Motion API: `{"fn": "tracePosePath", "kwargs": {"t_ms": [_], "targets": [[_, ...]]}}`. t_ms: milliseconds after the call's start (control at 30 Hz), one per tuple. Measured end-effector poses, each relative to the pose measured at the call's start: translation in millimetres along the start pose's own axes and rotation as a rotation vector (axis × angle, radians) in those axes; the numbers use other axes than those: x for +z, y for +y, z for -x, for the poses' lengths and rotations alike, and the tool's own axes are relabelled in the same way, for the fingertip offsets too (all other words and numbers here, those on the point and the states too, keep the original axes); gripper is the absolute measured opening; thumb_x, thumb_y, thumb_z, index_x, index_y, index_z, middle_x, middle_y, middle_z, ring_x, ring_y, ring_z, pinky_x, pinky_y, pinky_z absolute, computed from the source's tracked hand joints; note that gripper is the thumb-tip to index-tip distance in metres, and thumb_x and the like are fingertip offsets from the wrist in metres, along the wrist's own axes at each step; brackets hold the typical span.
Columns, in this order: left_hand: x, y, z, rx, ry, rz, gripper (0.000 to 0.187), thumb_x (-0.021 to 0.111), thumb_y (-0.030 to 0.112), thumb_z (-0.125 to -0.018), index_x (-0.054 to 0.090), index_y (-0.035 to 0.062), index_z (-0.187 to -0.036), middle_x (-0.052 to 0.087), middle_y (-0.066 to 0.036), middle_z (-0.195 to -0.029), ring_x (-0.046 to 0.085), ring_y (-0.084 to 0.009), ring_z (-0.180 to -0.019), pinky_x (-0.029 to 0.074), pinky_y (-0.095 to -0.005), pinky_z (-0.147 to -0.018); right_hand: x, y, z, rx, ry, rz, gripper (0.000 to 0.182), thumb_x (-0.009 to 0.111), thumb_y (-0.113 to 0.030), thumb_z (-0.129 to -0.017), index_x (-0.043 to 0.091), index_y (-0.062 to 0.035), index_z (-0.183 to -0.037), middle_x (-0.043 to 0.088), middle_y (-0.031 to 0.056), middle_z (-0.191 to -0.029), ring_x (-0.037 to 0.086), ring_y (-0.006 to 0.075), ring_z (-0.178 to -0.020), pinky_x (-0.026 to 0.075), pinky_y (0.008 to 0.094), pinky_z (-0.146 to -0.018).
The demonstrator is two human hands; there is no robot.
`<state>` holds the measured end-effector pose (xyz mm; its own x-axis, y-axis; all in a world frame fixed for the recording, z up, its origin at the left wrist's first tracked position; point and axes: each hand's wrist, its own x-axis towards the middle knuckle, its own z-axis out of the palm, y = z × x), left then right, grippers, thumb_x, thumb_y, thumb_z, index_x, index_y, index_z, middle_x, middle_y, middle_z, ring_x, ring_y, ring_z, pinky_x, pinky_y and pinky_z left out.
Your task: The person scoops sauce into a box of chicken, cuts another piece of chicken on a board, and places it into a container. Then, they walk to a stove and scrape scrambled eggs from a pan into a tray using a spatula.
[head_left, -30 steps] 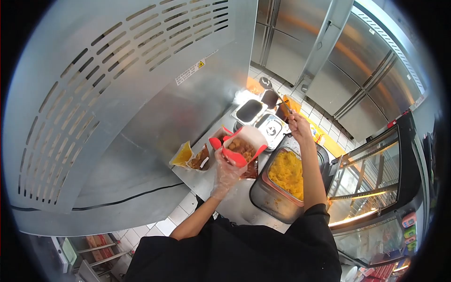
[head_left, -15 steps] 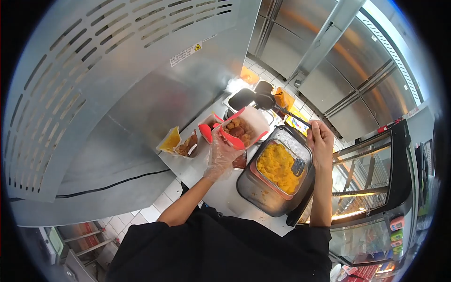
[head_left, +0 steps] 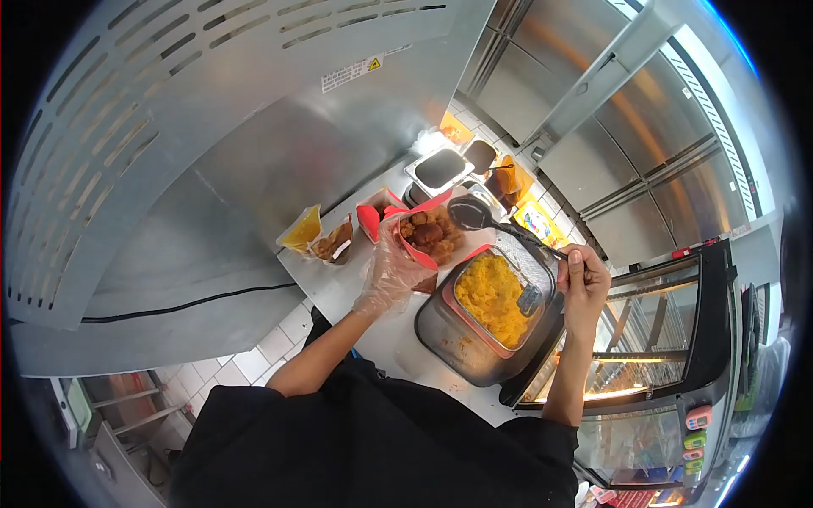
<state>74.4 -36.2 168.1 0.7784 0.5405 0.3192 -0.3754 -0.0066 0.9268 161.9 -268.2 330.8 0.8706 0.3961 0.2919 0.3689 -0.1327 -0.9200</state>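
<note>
My left hand (head_left: 391, 275), in a clear plastic glove, grips a red-and-white paper food box (head_left: 467, 244), tilted so its mouth faces me. Browned food pieces (head_left: 430, 237) fill it, some coated in dark reddish sauce. My bare right hand (head_left: 584, 278) is closed around the handle of a black ladle (head_left: 471, 213). The ladle's bowl hangs at the upper right rim of the box. Just below the ladle handle, a steel tub (head_left: 457, 339) holds a smaller pan of yellow mash (head_left: 491, 296) with a utensil in it.
A second red box (head_left: 369, 222) and an open bag of food (head_left: 332, 245) stand on the counter at left. Sauce pans (head_left: 440, 168) sit at the back. A lit glass display case (head_left: 648, 339) borders the right side, a metal panel (head_left: 279, 169) the left.
The ladle has come down and towards me, from above the back pans to the box's rim. My left hand still holds the box, and the camera view has shifted slightly.
</note>
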Motion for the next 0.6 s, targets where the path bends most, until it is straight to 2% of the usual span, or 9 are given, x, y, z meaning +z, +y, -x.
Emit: {"fn": "tracePosePath", "kwargs": {"t_ms": [67,100,167,200,367,500,600], "targets": [[-1,-2,2,-0.019,-0.006,0.210,0.095,0.091,0.007,-0.063,0.029,0.0066,-0.135,0.041,-0.011,-0.133,0.052,-0.0202,-0.122,0.048,-0.0387,-0.103,0,-2,3,-0.018,-0.003,0.020,0.024,0.054,-0.022,-0.102,0.064,-0.0005,-0.096,0.050,-0.0025,-0.062,0.037,0.0025,-0.051,0.026,0.0188,-0.045],[-2,-2,3,-0.019,-0.002,0.210,0.095,0.091,0.007,-0.063,0.029,0.0066,-0.135,0.041,-0.011,-0.133,0.052,-0.0202,-0.122,0.048,-0.0387,-0.103,0,-2,5,-0.050,0.005,0.046,0.023,0.055,-0.021,-0.102,0.065,-0.0008,-0.095,0.051,-0.0024,-0.063,0.038,0.0023,-0.051,0.027,0.0185,-0.045],[-5,1,4,0.054,-0.024,0.203,0.096,0.085,-0.008,-0.058,0.029,0.0107,-0.134,0.037,-0.012,-0.138,0.041,-0.0224,-0.130,0.041,-0.0393,-0.109,0,-4,6,-0.078,0.011,0.073,0.023,0.055,-0.020,-0.102,0.065,-0.0011,-0.095,0.051,-0.0024,-0.063,0.038,0.0021,-0.051,0.027,0.0181,-0.045],[-6,5,4,0.052,-0.022,0.204,0.096,0.085,-0.008,-0.058,0.029,0.0107,-0.134,0.037,-0.012,-0.138,0.041,-0.0224,-0.130,0.041,-0.0393,-0.109,-1,-5,5,-0.091,-0.003,0.093,0.022,0.055,-0.020,-0.101,0.065,-0.0014,-0.095,0.051,-0.0025,-0.063,0.038,0.0019,-0.052,0.027,0.0178,-0.046],[-11,1,2,0.155,-0.055,0.174,0.103,0.091,-0.003,-0.053,0.030,0.0115,-0.135,0.034,-0.011,-0.140,0.039,-0.0218,-0.132,0.035,-0.0391,-0.114,-7,-13,6,-0.098,-0.007,0.138,0.021,0.054,-0.017,-0.101,0.066,0.0004,-0.097,0.051,-0.0023,-0.062,0.039,0.0016,-0.051,0.026,0.0181,-0.045],[-14,5,4,0.072,-0.034,0.228,0.110,0.096,0.003,-0.048,0.029,0.0111,-0.136,0.034,-0.011,-0.140,0.040,-0.0215,-0.131,0.032,-0.0385,-0.115,-12,-23,8,-0.127,-0.011,0.187,0.021,0.055,-0.017,-0.101,0.067,0.0003,-0.097,0.052,-0.0018,-0.062,0.039,0.0018,-0.052,0.026,0.0184,-0.045],[-14,10,1,0.177,-0.007,0.129,0.112,0.097,0.007,-0.046,0.031,0.0108,-0.135,0.036,-0.011,-0.139,0.040,-0.0214,-0.130,0.032,-0.0384,-0.114,-13,-30,9,-0.141,-0.017,0.224,0.021,0.055,-0.017,-0.101,0.066,-0.0001,-0.096,0.051,-0.0021,-0.063,0.040,0.0020,-0.052,0.027,0.0179,-0.046]]}}
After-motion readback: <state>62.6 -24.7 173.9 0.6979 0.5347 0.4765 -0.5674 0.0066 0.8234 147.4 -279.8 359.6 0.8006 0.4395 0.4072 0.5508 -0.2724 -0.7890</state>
